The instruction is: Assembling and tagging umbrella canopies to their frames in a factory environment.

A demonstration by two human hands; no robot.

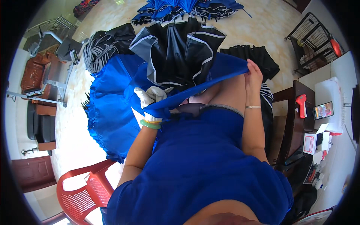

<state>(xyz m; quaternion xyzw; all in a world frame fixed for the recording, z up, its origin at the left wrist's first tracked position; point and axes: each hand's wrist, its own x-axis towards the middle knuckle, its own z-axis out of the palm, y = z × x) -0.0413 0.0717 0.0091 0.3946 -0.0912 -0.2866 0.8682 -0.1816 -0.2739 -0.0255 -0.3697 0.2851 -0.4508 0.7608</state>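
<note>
Across my lap a blue umbrella canopy [228, 67] is drawn out between my hands, its near edge running in a taut slant. My left hand [150, 98], in a white glove with a green bangle at the wrist, is closed on the left part of that edge. My bare right hand [254, 75] pinches the edge's right end, higher up. Just beyond lies a black umbrella canopy [174, 56] with pale grey trim, its folds standing upright. What lies beneath it is hidden.
Blue canopies [112, 101] are heaped at my left, with black canopies [108, 47] behind. More black cloth [255, 60] lies at the right, and blue umbrellas [180, 9] at the far end. A red plastic chair [88, 191] stands lower left; a dark table [296, 123] stands right.
</note>
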